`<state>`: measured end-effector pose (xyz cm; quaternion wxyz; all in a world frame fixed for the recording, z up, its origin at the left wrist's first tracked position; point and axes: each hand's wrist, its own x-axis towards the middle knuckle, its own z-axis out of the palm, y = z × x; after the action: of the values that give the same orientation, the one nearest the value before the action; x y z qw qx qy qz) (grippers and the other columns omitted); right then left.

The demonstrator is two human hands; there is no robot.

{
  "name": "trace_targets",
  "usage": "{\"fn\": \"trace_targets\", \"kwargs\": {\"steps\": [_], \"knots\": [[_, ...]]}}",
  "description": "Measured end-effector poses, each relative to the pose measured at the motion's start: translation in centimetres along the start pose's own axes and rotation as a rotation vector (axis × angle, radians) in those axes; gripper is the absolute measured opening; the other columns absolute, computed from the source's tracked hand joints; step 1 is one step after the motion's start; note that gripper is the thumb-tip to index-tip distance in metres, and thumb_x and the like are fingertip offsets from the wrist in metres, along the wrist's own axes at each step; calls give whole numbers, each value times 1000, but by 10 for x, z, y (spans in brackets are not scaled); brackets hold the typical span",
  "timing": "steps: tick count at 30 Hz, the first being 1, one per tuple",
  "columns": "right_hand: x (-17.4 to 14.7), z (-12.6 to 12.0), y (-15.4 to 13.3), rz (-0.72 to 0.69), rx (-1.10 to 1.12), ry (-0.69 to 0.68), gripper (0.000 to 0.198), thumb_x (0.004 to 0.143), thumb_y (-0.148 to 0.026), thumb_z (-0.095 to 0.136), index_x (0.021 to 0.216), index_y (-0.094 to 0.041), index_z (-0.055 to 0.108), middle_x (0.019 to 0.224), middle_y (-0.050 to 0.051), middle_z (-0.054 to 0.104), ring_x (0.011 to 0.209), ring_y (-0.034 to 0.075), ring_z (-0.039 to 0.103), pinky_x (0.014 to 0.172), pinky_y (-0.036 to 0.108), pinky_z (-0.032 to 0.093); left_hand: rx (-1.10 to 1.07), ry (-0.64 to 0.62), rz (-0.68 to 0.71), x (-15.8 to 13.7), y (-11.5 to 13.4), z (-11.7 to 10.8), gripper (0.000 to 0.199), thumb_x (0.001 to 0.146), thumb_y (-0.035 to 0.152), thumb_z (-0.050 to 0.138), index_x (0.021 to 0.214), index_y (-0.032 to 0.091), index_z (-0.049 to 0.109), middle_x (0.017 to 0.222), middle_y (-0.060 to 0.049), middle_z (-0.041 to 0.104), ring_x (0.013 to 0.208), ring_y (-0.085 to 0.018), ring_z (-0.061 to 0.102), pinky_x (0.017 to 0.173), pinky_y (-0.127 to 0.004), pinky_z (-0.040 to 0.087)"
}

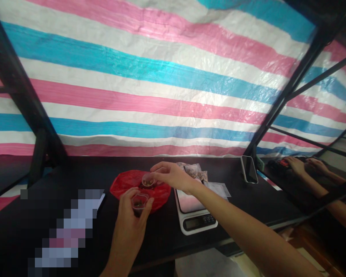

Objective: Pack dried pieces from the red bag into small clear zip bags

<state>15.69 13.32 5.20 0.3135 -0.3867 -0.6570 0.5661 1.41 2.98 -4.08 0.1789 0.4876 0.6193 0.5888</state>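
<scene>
My left hand (130,221) grips a small clear hexagonal plastic container (140,201) with a little dark material inside. Just above it, my right hand (171,175) pinches a small round clear cup (148,180) that has brownish bits in it. Both are over an opened red plastic bag (122,184) on the black table; its contents are mostly hidden by the cup and my hands. A white kitchen scale (187,227) sits to the right, partly under my right forearm.
Small filled clear packets (193,169) lie behind the scale, beside flat clear bags (218,189). A phone (249,169) rests farther right. Striped sheeting (161,100) and dark metal bars (23,84) enclose the table. Another person's hands (295,167) work at far right.
</scene>
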Motion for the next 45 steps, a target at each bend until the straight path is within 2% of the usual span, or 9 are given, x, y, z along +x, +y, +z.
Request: {"fn": "trace_targets", "kwargs": {"steps": [4,9,16,19,21,26,31,37,45], "knots": [[-19,11,-8,-186,-110,72,24,89,-26,87,106,-20,72,94,1,78,85,15,75,82,27,60,-32,-49,-124,-1,5,0,64,77,76,70,113,24,60,108,-11,73,99,-36,74,92,-55,60],[-46,25,-10,-534,-494,10,23,90,-15,85,108,-22,73,111,3,75,105,18,72,98,33,57,-42,-71,-238,-1,8,-6,65,72,72,71,116,25,57,104,-11,79,93,-37,78,78,-49,63],[-54,26,-11,-695,-604,-23,26,96,-12,76,119,-22,69,126,6,72,119,20,70,106,32,55,-72,-33,-235,-1,11,-7,67,71,72,71,116,24,57,100,-11,79,89,-36,79,77,-49,63],[-44,21,-9,-657,-647,79,25,98,-14,75,120,-24,70,126,5,71,116,18,70,104,31,54,-79,1,-205,-2,13,-9,63,73,72,70,112,25,57,100,-10,78,93,-35,78,83,-50,63],[-32,19,-6,-528,-791,123,22,98,-18,76,120,-23,72,123,5,71,111,19,72,99,32,55,-68,8,-170,-2,10,-12,63,75,74,70,112,25,58,106,-11,77,98,-35,77,90,-52,62],[1,27,11,-256,-1142,51,15,102,-24,70,115,-19,75,118,9,72,101,24,74,86,34,57,20,-137,-180,-2,-4,-21,66,78,79,65,116,25,63,107,-11,77,99,-35,76,95,-53,60],[25,43,32,-257,-1154,87,22,105,-13,56,120,-14,73,127,17,69,116,30,70,91,38,56,59,-175,-206,0,-8,-25,61,76,83,62,101,27,61,97,-9,76,93,-35,75,87,-50,59],[43,37,45,-336,-1037,-35,17,102,-18,67,117,-20,74,133,7,68,99,19,72,88,30,53,58,-108,-179,5,-4,-21,60,77,82,60,96,25,64,102,-12,73,100,-37,71,97,-55,54],[43,22,40,-374,-878,-172,13,91,-14,79,102,-18,79,102,4,75,96,18,69,85,26,48,-40,-74,-254,7,1,-18,59,75,81,64,96,26,62,96,-9,74,94,-33,73,90,-49,59]]}}
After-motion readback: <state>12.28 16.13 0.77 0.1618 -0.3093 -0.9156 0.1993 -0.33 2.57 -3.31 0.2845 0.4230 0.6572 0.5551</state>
